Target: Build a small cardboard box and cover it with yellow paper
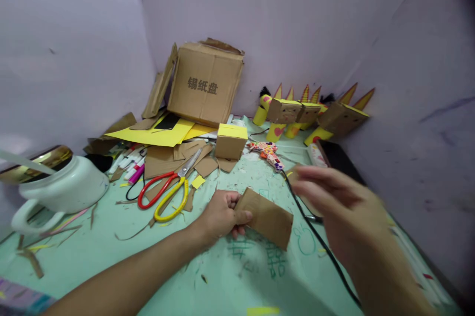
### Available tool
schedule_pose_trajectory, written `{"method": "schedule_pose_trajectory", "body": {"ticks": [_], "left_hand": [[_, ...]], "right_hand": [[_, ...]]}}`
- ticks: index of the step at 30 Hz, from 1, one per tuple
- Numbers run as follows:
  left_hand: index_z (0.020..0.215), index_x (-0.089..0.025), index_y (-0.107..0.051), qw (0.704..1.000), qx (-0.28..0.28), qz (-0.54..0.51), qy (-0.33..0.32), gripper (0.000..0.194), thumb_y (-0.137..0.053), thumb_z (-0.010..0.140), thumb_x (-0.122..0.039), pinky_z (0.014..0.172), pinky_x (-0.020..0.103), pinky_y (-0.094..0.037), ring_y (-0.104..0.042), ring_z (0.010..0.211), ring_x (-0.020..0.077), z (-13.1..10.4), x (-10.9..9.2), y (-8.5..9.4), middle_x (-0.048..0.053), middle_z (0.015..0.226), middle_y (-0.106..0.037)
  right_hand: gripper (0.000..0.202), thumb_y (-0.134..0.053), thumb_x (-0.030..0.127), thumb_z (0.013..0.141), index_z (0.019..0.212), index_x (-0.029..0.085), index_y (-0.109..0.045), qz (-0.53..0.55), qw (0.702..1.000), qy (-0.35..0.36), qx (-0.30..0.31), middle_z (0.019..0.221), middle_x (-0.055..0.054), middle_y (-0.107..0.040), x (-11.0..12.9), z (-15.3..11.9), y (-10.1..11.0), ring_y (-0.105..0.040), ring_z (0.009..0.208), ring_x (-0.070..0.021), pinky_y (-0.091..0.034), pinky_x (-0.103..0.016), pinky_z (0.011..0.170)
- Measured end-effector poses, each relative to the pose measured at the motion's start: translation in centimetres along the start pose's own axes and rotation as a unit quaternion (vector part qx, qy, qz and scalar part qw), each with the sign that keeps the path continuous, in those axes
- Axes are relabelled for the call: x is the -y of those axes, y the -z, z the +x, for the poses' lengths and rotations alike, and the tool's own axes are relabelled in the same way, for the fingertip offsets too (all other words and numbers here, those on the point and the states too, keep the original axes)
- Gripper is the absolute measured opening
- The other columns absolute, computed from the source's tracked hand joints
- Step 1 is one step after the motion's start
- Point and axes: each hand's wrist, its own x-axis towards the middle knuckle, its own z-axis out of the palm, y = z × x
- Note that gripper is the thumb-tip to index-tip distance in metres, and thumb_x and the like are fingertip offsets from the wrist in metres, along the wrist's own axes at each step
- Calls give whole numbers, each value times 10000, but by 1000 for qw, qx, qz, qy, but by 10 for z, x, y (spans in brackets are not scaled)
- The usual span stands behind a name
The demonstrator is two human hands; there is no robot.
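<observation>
My left hand (226, 214) grips the left end of a folded brown cardboard piece (267, 219), thumb on top and fingers beneath. To its right, my right hand (334, 197) is raised above the table and blurred by motion; its fingers point left, and whether anything is between them is unclear. Behind the cardboard lies a patterned glue gun (267, 152) with a black cord passing under the right hand. Left of it stands a small cardboard box (230, 143) with a yellow top. Scissors (183, 170) with red and yellow handles rest on cardboard scraps.
A large carton (206, 83) leans at the back, with yellow sheets (156, 130) before it. Cardboard and yellow figures (284, 110) with pointed horns stand at the back right. A white mug (69, 187) is at the left. A dark flat object (339, 160) lies at the right.
</observation>
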Motion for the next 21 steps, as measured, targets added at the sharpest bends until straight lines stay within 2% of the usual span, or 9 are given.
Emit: {"method": "schedule_pose_trajectory", "body": {"ticks": [2,4,6,9,13,21], "left_hand": [[675,-128,-567,1000,0,11,-2,191,-651,563,-259,320,155,-339,-453,329,62,0,0,0,-39,412,-530],[671,-131,-559,1000,5,23,-4,193,-642,564,-268,324,156,-337,-447,323,64,0,0,0,-40,391,-520],[680,-130,-558,999,11,34,-5,191,-630,566,-265,332,158,-338,-440,320,62,0,1,-1,-44,383,-516],[709,-124,-566,999,16,41,-1,214,-627,567,-273,336,157,-333,-433,326,58,0,1,-2,-50,388,-517],[696,-124,-561,999,12,53,5,217,-629,561,-279,333,158,-329,-434,328,61,0,0,-2,-51,383,-511],[682,-125,-569,997,9,72,9,133,-606,586,-210,334,152,-330,-442,335,61,0,0,-4,-55,387,-506]], "right_hand": [[383,-760,331,634,973,183,-659,-23,998,-50,43,1024,-89,-688,-8,19,-10,-620,950,-238,-471,-360,860],[485,-788,324,551,983,148,-656,-12,988,-116,104,990,-107,-705,-18,29,-19,-634,920,-249,-482,-350,815],[482,-781,323,529,951,124,-661,10,976,-162,147,917,-100,-719,-25,31,-25,-649,821,-221,-491,-312,728],[356,-765,318,516,796,117,-675,31,965,-204,165,716,-46,-710,-29,27,-28,-613,611,-149,-460,-252,582],[273,-758,309,496,676,124,-673,24,958,-226,178,580,-9,-674,-29,26,-28,-556,497,-115,-410,-225,494],[239,-768,280,490,650,124,-683,7,952,-220,213,566,-11,-677,-37,28,-24,-538,476,-109,-393,-216,472]]}}
